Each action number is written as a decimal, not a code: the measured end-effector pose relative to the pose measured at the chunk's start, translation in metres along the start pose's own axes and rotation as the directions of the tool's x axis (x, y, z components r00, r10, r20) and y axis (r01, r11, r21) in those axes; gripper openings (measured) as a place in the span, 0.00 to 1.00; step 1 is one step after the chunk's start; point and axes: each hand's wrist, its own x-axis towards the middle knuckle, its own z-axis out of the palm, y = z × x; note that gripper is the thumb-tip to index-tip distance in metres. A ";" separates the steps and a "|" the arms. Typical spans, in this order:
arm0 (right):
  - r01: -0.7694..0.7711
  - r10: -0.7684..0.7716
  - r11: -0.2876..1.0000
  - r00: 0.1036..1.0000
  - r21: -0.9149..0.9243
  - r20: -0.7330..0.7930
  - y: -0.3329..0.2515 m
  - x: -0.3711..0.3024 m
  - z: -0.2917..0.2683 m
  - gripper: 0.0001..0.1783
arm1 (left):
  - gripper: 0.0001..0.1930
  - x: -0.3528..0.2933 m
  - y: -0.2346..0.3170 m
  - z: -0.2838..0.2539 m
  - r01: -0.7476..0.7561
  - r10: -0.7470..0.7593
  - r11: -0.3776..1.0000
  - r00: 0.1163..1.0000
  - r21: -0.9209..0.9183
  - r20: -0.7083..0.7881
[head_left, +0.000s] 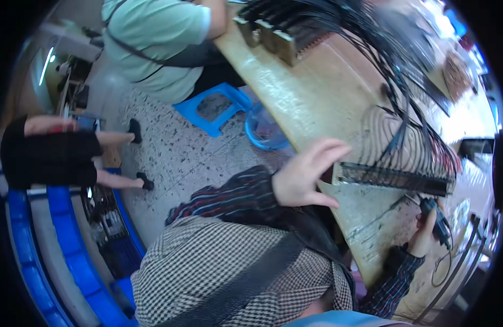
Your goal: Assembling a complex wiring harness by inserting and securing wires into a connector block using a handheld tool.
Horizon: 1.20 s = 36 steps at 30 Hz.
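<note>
Beside the left end of a long dark bar (393,179), my left hand (304,177) is stretched out over the table edge. Its thumb and fingers are spread apart and hold nothing. Many thin black cables (407,122) run up from the bar, which lies across the table. My right hand (423,226) is closed round a dark green corded hand tool (437,220) near the bar's right end. The tool's exact kind is unclear.
Wooden blocks (284,46) with more black cables sit on the far table (279,90). A seated person (159,46) is at far left, near a blue stool (213,109) and a clear bucket (265,128). Another person (50,155) stands left by blue bins (71,234).
</note>
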 end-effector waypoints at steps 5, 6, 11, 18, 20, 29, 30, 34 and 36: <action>-0.095 0.100 0.993 0.992 0.067 -0.073 -0.006 -0.004 -0.017 0.20 | 0.50 0.027 -0.022 0.035 0.270 -0.140 0.683 0.960 -0.678 0.241; -0.088 0.073 0.992 0.985 -0.091 -0.156 -0.010 -0.006 -0.009 0.19 | 0.49 0.027 -0.027 0.039 0.254 -0.132 0.680 0.965 -0.688 0.225; 0.102 -0.122 0.956 0.991 -0.275 -0.059 -0.035 -0.003 0.034 0.16 | 0.43 0.014 -0.030 0.026 0.261 -0.146 0.752 0.961 -0.606 0.233; 0.028 -0.037 0.998 0.983 -0.054 -0.177 -0.029 -0.006 0.008 0.13 | 0.48 0.021 -0.040 0.051 0.154 0.029 0.776 0.960 -0.611 0.278; -0.008 0.005 1.000 0.982 -0.011 -0.186 -0.030 -0.008 0.012 0.13 | 0.49 0.013 -0.043 0.042 0.188 -0.007 0.791 0.954 -0.582 0.299; 0.034 -0.041 0.999 0.985 -0.040 -0.167 -0.022 -0.001 0.019 0.14 | 0.49 -0.011 -0.067 0.009 0.659 -0.424 0.704 0.690 -0.266 0.587; 0.025 -0.028 0.999 0.987 -0.021 -0.161 -0.022 -0.001 0.019 0.14 | 0.49 -0.012 -0.068 0.009 0.658 -0.420 0.705 0.689 -0.265 0.591; 0.014 -0.013 1.000 0.988 0.004 -0.153 -0.022 -0.001 0.020 0.14 | 0.49 -0.016 -0.070 0.009 0.649 -0.420 0.707 0.704 -0.280 0.572; -0.040 0.047 0.998 0.987 0.052 -0.152 -0.028 -0.003 0.020 0.14 | 0.49 -0.018 -0.072 0.010 0.646 -0.424 0.706 0.712 -0.288 0.559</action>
